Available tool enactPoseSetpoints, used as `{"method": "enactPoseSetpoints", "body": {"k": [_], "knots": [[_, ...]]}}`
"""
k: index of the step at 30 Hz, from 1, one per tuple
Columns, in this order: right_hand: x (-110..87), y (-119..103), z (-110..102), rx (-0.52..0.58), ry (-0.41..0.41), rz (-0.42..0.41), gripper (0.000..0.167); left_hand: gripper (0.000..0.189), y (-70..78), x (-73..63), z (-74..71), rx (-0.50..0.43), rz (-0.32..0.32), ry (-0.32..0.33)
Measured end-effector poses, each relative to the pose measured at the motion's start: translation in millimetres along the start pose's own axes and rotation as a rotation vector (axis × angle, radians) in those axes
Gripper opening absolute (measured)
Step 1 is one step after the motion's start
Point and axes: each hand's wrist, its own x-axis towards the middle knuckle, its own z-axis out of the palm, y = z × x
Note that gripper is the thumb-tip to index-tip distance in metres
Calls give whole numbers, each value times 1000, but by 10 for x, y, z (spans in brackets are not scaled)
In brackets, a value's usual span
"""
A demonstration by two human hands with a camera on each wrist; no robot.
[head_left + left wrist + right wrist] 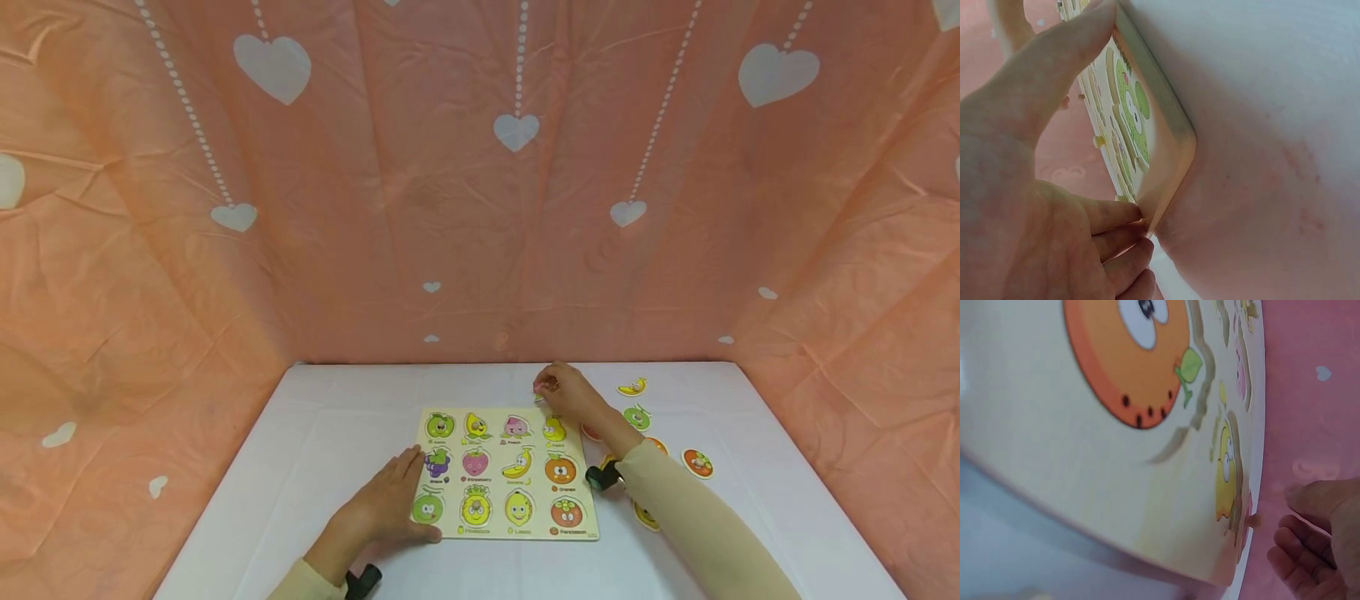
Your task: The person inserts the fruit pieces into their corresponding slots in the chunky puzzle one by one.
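Heart-patterned cloth (375, 250) backs a desk (330, 433). Left hand (384, 500), relaxed, braces a puzzle board (543, 486) at eight o'clock; right hand (573, 396), empty, hovers beside a pink piece (537, 394) at one: likely light, stiff; pinch its knob (1255, 520).

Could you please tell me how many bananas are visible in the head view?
2: one banana in the middle row of the board, and one loose banana piece near the table's far edge. Another could hide beneath the right sleeve.
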Motion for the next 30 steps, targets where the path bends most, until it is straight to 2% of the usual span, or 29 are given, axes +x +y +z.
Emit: {"method": "enactPoseSetpoints", "body": {"k": [18,30], "knots": [[56,154,-1,27,-2,84,10,128,-3,7,14,-1,-12,-22],[113,235,23,2,-15,84,8,127,8,10,-2,3,-11,-15]]}}
